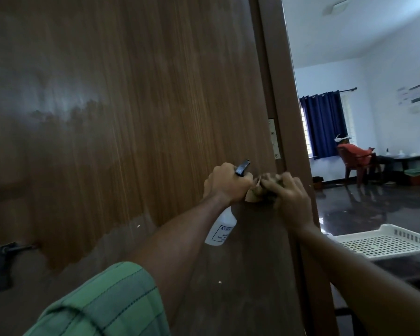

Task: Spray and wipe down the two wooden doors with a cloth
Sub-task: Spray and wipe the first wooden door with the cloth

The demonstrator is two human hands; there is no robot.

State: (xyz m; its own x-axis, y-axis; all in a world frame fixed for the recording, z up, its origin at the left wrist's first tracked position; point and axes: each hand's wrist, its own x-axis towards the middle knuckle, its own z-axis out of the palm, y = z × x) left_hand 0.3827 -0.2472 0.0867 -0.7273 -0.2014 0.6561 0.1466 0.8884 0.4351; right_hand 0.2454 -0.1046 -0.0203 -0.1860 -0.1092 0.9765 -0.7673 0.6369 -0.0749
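I see brown grained door [136,117], partly wet. Left hand [224,184] fingers wrap white bottle [220,227], long axis tilted, nozzle up-right. Right hand [287,192] fingers bunch tan cloth [257,194] against door's hinge edge.

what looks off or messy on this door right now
Nothing damaged or askew. The wooden door shows uneven sheen, with a hazy pale smear at upper left and a duller band along the bottom. The left hand grips the spray bottle; the right hand holds the cloth near the hinge.
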